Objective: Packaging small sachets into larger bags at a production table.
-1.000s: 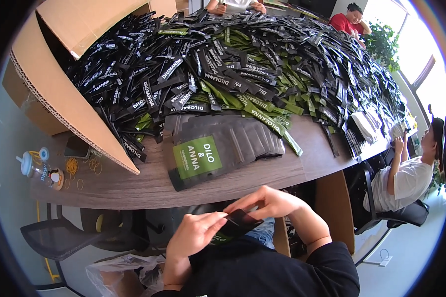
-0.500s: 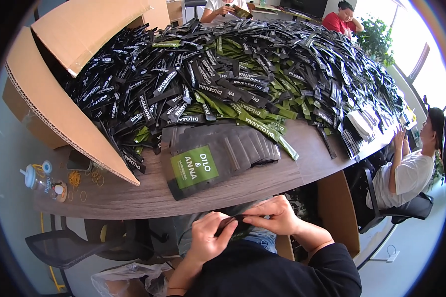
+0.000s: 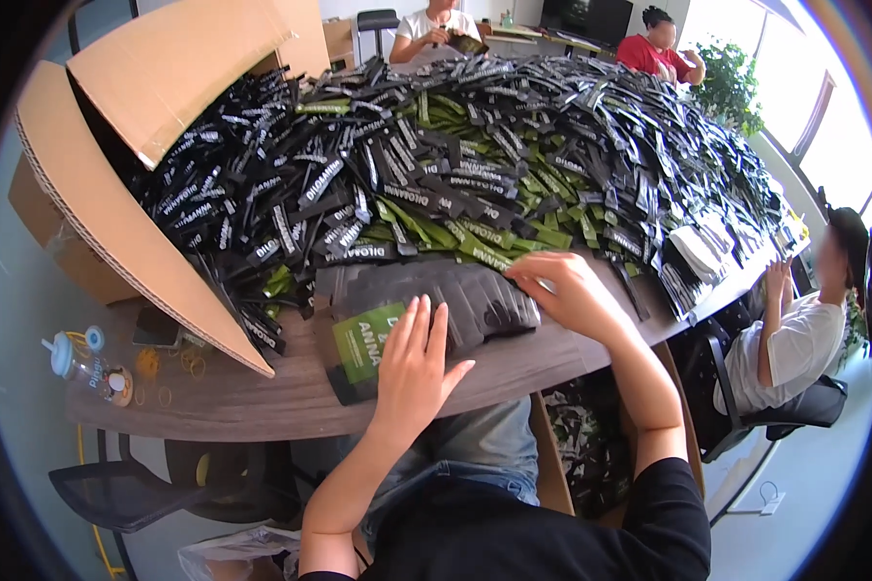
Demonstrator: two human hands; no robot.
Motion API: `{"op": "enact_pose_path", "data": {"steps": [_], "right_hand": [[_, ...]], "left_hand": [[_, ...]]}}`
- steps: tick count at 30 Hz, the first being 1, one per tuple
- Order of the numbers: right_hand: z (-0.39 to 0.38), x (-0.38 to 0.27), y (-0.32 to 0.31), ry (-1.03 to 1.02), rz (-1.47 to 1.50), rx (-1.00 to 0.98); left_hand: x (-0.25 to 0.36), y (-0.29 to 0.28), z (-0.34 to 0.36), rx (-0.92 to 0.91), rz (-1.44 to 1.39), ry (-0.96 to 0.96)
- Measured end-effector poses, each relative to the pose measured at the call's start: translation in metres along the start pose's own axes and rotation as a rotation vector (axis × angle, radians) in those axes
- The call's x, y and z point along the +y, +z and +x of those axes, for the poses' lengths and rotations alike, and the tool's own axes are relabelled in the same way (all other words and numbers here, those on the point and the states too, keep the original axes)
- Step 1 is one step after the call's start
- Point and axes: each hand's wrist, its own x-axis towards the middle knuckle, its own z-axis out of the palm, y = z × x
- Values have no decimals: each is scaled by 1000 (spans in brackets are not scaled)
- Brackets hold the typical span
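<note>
While our left hand (image 3: 412,363) spreads open over fanned black pouches (image 3: 470,310) on the near tabletop (image 3: 262,412), we should press evenly; our right hand (image 3: 572,290), apart, curls at their right end, whether gripping we cannot tell.

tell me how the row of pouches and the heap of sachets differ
Shape: the pouches are broad and flat, while the sachets are long, narrow strips.
Arrangement: the pouches overlap in a tidy row, whereas the sachets lie jumbled at many angles.
Colour: the pouches look dark, the front one bearing a green label; the sachets are a mix of black ones and green ones.
Both rest on the table.
</note>
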Motion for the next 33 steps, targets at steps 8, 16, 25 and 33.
{"op": "enact_pose_path", "data": {"steps": [8,16,25,33], "right_hand": [[54,53,50,-158,-331,44],[97,-10,64,-204,-20,120],[162,-21,145,-398,-288,-95],[131,-40,71,-54,140,207]], "left_hand": [[-46,17,-6,-128,196,126],[-49,17,-5,-98,155,107],[-47,20,-9,-51,38,93],[-62,22,-10,57,131,1]]}}
